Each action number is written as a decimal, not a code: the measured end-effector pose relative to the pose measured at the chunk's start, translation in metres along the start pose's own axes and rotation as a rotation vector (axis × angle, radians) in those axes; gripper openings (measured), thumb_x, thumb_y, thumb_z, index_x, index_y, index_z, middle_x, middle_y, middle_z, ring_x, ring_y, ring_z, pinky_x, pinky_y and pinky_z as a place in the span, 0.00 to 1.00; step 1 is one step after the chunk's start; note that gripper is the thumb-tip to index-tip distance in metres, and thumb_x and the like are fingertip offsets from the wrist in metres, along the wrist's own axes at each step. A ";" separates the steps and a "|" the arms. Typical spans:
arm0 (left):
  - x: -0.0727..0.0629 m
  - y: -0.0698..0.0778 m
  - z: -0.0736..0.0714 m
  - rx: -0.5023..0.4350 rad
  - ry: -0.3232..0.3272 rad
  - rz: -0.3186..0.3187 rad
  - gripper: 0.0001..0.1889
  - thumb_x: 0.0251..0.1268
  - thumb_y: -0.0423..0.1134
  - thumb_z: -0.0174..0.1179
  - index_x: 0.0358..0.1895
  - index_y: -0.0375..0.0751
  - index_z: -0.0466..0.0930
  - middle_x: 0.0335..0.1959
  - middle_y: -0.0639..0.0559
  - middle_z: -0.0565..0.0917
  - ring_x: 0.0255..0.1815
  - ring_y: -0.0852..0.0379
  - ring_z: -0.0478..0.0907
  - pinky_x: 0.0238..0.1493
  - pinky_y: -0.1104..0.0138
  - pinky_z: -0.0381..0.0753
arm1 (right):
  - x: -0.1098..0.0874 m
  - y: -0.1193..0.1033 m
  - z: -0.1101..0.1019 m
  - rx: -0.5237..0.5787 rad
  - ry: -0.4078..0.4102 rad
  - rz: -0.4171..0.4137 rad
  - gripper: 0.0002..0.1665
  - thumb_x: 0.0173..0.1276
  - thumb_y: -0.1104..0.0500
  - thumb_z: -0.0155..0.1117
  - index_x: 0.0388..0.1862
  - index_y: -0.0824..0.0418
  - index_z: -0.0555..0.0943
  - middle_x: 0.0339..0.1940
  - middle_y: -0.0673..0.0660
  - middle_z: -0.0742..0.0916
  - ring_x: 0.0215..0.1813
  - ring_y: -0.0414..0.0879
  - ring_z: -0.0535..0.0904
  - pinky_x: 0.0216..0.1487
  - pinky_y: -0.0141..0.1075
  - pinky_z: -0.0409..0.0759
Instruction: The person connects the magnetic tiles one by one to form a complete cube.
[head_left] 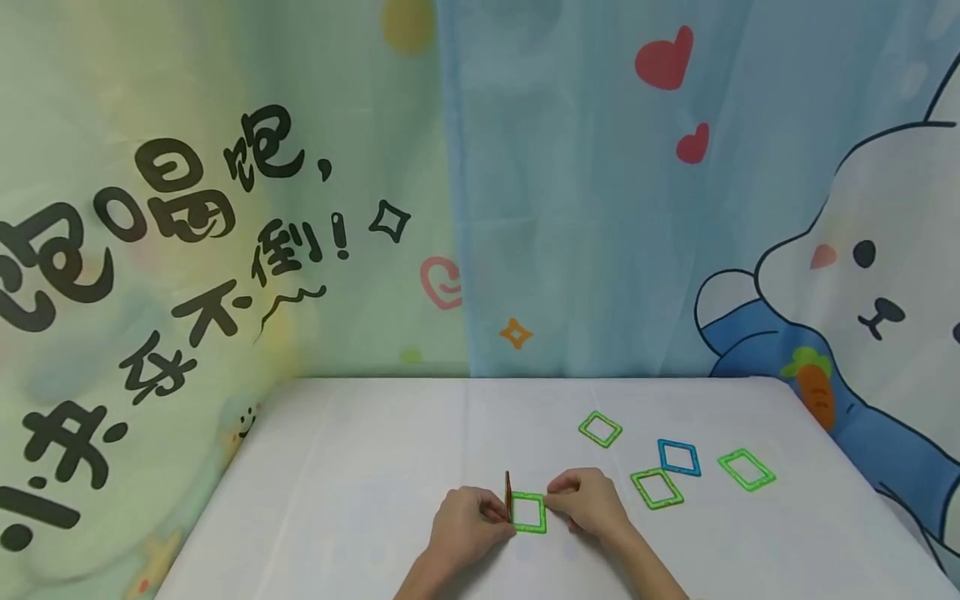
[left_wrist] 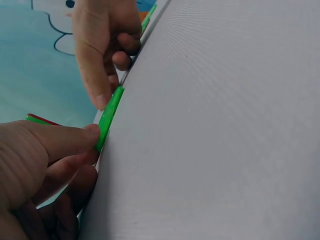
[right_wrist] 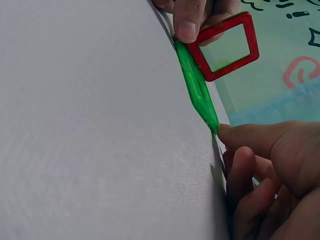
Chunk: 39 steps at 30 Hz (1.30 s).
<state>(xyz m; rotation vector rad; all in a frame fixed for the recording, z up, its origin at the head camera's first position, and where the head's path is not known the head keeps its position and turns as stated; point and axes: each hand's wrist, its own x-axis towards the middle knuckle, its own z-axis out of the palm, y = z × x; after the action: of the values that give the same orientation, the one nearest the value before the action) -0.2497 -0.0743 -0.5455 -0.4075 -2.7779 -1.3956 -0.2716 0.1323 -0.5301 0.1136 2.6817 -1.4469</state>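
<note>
A green square magnetic tile [head_left: 531, 529], an open frame, lies low on the white table between both hands. Along its left side a red square magnetic tile [head_left: 508, 492] stands upright, seen edge-on from the head. The right wrist view shows the red frame [right_wrist: 253, 37] tilted, its lower edge against the green one. My left hand [head_left: 467, 523] pinches the red tile near the corner where the two meet, with the thumb on the near side. At the opposite side, my right hand [head_left: 588, 504] holds the green tile's edge with its fingertips, other fingers curled.
To the right lie more tiles: a green one [head_left: 590, 438] farther back, a blue one [head_left: 662, 456] touching another green one [head_left: 642, 492], and a green one [head_left: 733, 474] farthest right. A printed curtain [head_left: 570, 250] hangs behind the white table [head_left: 337, 467].
</note>
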 end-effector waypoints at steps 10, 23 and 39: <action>-0.007 0.001 0.003 0.051 0.023 -0.008 0.07 0.47 0.38 0.75 0.26 0.51 0.85 0.19 0.68 0.81 0.22 0.71 0.75 0.48 0.51 0.77 | -0.017 0.018 -0.069 0.006 0.186 -0.001 0.14 0.65 0.57 0.67 0.43 0.67 0.84 0.28 0.54 0.84 0.26 0.45 0.77 0.25 0.34 0.76; -0.011 0.006 0.005 0.076 0.036 -0.008 0.07 0.48 0.37 0.74 0.25 0.51 0.83 0.20 0.68 0.81 0.23 0.69 0.76 0.27 0.66 0.75 | -0.032 0.076 -0.116 -0.124 0.338 0.147 0.29 0.59 0.51 0.72 0.51 0.72 0.79 0.39 0.63 0.84 0.44 0.58 0.78 0.40 0.46 0.73; -0.012 0.003 0.005 0.067 0.033 -0.015 0.07 0.47 0.38 0.74 0.25 0.52 0.84 0.20 0.69 0.81 0.24 0.69 0.75 0.30 0.65 0.75 | -0.035 0.077 -0.112 -0.064 0.327 0.265 0.42 0.52 0.43 0.76 0.54 0.73 0.77 0.45 0.68 0.82 0.47 0.59 0.76 0.45 0.49 0.74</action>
<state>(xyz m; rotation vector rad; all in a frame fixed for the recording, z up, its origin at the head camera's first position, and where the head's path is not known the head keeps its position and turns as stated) -0.2372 -0.0712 -0.5475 -0.3593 -2.7983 -1.2950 -0.2332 0.2676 -0.5290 0.7303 2.8136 -1.3594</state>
